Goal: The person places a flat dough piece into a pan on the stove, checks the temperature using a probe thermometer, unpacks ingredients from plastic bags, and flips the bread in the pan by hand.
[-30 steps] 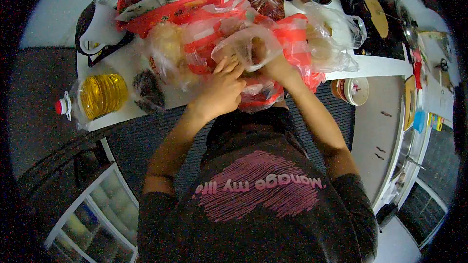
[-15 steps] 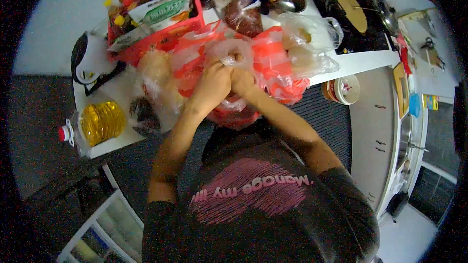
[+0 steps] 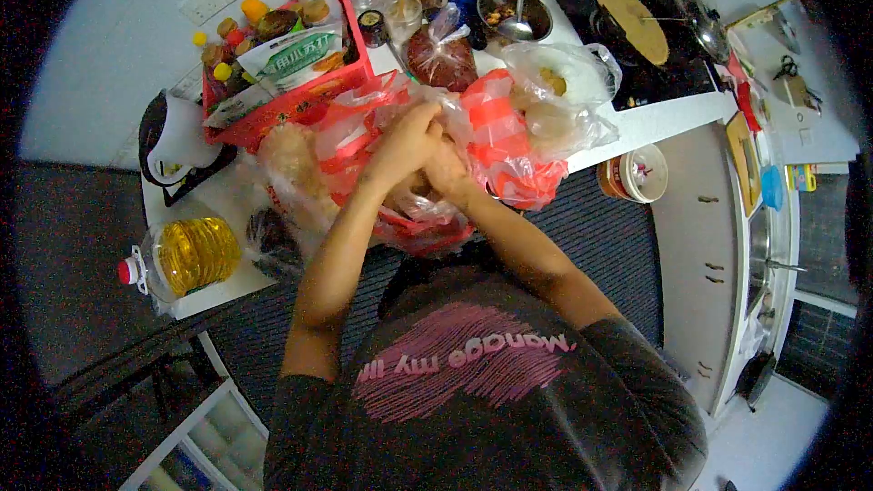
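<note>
My left hand (image 3: 406, 147) and my right hand (image 3: 447, 164) meet over a red-and-white plastic bag (image 3: 491, 118) at the counter's front edge. Fingers of both hands are closed on the gathered clear plastic of an inner bag (image 3: 424, 205); brownish contents show through it below my wrists. To the left lies a clear bag with pale yellow contents (image 3: 291, 159). On the right are clear bags with pale items (image 3: 559, 95). A tied bag of dark red stuff (image 3: 441, 59) stands just behind.
A red basket (image 3: 364, 64) of bottles and packets stands back left, near a white jug (image 3: 186, 141). An oil bottle (image 3: 200, 255) lies front left. Back right are a steel bowl (image 3: 543, 23) with a ladle and a pan (image 3: 632, 23). A bucket (image 3: 647, 173) hangs below the counter edge.
My hands have come together and closed the clear bag's mouth, which stood wide open between them earlier. The view has shifted, showing more of the counter's back.
</note>
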### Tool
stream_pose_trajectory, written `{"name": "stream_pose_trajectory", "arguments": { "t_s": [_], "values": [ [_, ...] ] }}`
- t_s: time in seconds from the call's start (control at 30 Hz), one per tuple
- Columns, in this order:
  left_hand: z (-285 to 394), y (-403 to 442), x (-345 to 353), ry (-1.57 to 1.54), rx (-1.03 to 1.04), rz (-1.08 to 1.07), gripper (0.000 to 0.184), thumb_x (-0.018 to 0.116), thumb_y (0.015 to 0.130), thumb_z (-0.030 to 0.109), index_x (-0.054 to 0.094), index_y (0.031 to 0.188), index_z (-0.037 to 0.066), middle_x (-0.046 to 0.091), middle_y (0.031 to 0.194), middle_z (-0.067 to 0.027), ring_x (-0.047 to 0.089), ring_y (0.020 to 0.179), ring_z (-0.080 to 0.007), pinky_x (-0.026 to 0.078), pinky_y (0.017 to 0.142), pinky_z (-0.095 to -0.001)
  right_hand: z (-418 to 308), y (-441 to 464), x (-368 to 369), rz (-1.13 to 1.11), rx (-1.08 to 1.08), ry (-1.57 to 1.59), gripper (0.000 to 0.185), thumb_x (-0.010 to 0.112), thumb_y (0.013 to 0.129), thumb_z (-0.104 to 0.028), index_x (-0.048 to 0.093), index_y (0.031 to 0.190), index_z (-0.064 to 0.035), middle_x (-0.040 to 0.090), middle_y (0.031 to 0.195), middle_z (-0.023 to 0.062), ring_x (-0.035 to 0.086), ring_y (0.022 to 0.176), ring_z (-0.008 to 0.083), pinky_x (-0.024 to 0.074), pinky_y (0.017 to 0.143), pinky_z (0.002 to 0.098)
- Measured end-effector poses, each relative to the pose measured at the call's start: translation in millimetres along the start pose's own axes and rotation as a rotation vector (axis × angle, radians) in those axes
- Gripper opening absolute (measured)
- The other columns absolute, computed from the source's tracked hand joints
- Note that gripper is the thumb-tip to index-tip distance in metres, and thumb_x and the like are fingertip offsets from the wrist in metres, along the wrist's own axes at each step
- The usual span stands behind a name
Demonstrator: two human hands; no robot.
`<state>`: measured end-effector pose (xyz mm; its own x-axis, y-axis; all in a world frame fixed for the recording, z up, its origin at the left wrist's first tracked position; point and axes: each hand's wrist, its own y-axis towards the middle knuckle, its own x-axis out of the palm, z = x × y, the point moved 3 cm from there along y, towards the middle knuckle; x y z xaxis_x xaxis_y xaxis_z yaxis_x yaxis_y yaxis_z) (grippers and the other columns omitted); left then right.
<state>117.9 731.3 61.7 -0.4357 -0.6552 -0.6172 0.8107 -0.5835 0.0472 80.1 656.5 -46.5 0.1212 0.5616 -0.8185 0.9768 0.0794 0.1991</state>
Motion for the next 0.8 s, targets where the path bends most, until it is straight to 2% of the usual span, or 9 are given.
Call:
{"name": "stream_pose_trajectory", "arguments": {
  "t_s": [0.13, 0.23, 0.27, 0.33, 0.47, 0.53, 0.63, 0.73, 0.8],
  "values": [
    [-5.6, 0.5, -3.2, -0.013, -0.004, 0.088, 0.020, 0.046, 0.079, 0.008, 0.054, 0.095, -0.002, 0.060, 0.090, -0.0189, 0.058, 0.086, -0.0330, 0.045, 0.077, -0.0382, -0.3, 10.1, 6.6, -0.189, 0.046, -0.297, 0.020, 0.046, 0.077, -0.008, 0.060, 0.089, -0.0013, 0.062, 0.080, 0.0170, 0.062, 0.078, 0.0286, 0.0498, 0.069, 0.0394],
    [-12.3, 7.2, -6.4, 0.074, -0.045, -0.008, 0.017, 0.047, 0.079, 0.007, 0.055, 0.091, -0.002, 0.060, 0.086, -0.0181, 0.059, 0.083, -0.0300, 0.045, 0.075, -0.0366, -4.8, 14.2, -4.2, -0.237, 0.227, -0.161, 0.021, 0.043, 0.080, -0.010, 0.059, 0.091, -0.0016, 0.062, 0.081, 0.0171, 0.062, 0.078, 0.0270, 0.0501, 0.068, 0.0390],
    [-13.2, 7.8, -7.7, 0.042, -0.104, -0.038, 0.016, 0.047, 0.080, 0.009, 0.056, 0.087, -0.002, 0.060, 0.082, -0.0172, 0.059, 0.079, -0.0258, 0.045, 0.071, -0.0344, -10.0, 16.8, -13.8, -0.452, 0.171, -0.184, 0.026, 0.039, 0.084, -0.013, 0.055, 0.101, -0.0004, 0.061, 0.090, 0.0197, 0.060, 0.085, 0.0305, 0.0483, 0.074, 0.0396],
    [-15.6, 8.7, -7.6, 0.050, -0.076, -0.016, 0.016, 0.047, 0.080, 0.010, 0.057, 0.086, -0.002, 0.060, 0.079, -0.0164, 0.058, 0.076, -0.0238, 0.045, 0.069, -0.0335, -6.2, 16.4, -17.2, -0.246, 0.127, 0.056, 0.029, 0.038, 0.085, -0.013, 0.052, 0.107, -0.0001, 0.059, 0.097, 0.0202, 0.057, 0.090, 0.0311, 0.0460, 0.079, 0.0384],
    [-16.0, 9.7, -9.7, 0.078, -0.056, -0.014, 0.018, 0.048, 0.082, 0.013, 0.056, 0.081, -0.002, 0.059, 0.072, -0.0129, 0.056, 0.068, -0.0206, 0.044, 0.064, -0.0329, 11.1, 16.0, -9.6, -0.077, 0.115, 0.556, 0.031, 0.037, 0.088, -0.013, 0.049, 0.115, -0.0038, 0.055, 0.107, 0.0149, 0.053, 0.095, 0.0272, 0.0425, 0.083, 0.0338],
    [-19.4, 13.0, -8.3, 0.073, -0.051, -0.015, 0.019, 0.048, 0.082, 0.014, 0.056, 0.079, -0.002, 0.059, 0.070, -0.0113, 0.055, 0.066, -0.0191, 0.044, 0.062, -0.0329, 8.4, 20.3, -14.5, -0.125, 0.304, 0.735, 0.029, 0.037, 0.088, -0.014, 0.050, 0.112, -0.0058, 0.055, 0.102, 0.0128, 0.054, 0.088, 0.0244, 0.0447, 0.075, 0.0318],
    [-26.1, 12.9, -4.0, 0.042, -0.072, -0.017, 0.018, 0.048, 0.083, 0.014, 0.056, 0.078, -0.001, 0.058, 0.070, -0.0098, 0.055, 0.065, -0.0175, 0.044, 0.061, -0.0328, 11.4, 16.1, -8.2, -0.357, 0.749, 1.230, 0.018, 0.038, 0.089, -0.015, 0.052, 0.099, -0.0084, 0.054, 0.086, 0.0098, 0.052, 0.068, 0.0184, 0.0442, 0.051, 0.0266],
    [-28.6, 11.5, -3.7, 0.020, -0.122, -0.029, 0.018, 0.048, 0.083, 0.014, 0.056, 0.078, -0.001, 0.058, 0.069, -0.0094, 0.055, 0.065, -0.0173, 0.044, 0.061, -0.0326, 15.8, 7.2, -2.3, -0.638, 0.937, 1.824, 0.010, 0.041, 0.089, -0.016, 0.048, 0.084, -0.0111, 0.047, 0.069, 0.0043, 0.042, 0.049, 0.0103, 0.0306, 0.032, 0.0187],
    [-30.9, 8.7, -3.9, -0.002, -0.153, -0.027, 0.018, 0.048, 0.083, 0.015, 0.056, 0.079, -0.001, 0.058, 0.069, -0.0094, 0.055, 0.066, -0.0175, 0.044, 0.062, -0.0323, 1.4, 3.0, -6.2, -0.569, 1.111, 1.953, 0.012, 0.043, 0.088, -0.017, 0.044, 0.077, -0.0128, 0.041, 0.062, 0.0003, 0.033, 0.042, 0.0061, 0.0200, 0.027, 0.0153]
  ]
}}
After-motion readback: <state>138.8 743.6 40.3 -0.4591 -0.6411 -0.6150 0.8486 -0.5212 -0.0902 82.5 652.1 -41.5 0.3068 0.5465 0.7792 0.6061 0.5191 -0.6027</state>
